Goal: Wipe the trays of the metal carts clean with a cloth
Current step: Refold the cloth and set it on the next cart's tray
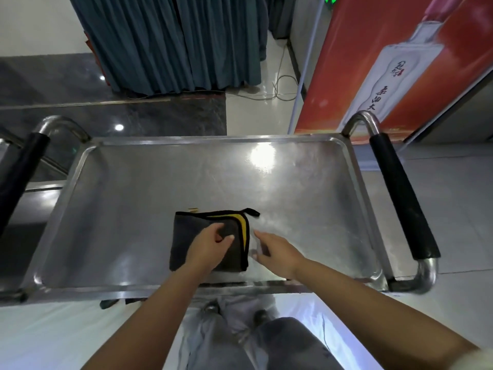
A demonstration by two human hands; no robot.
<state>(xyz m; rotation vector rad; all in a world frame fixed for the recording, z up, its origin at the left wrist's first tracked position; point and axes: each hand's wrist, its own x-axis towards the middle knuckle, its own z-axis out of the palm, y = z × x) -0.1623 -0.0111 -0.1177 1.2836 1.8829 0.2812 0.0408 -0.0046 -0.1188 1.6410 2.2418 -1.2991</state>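
Observation:
The steel cart's top tray (149, 182) fills the middle of the view, shiny and streaked. A folded dark grey cloth (186, 236) with yellow and black trim lies flat near the tray's front edge. My left hand (208, 249) rests on the cloth's right half, and its curled fingers and thumb pinch the top layer. My right hand (277, 252) is just right of the cloth over bare metal. Its fingers are loosely spread and point toward the cloth's trimmed edge, holding nothing.
Black-padded cart handles rise on the left (24, 177) and right (400, 196) of the tray. Part of a second metal cart (40, 188) stands at the left. A teal curtain (173, 44), a red banner stand (386, 62) and a loose floor cable (280, 84) lie beyond.

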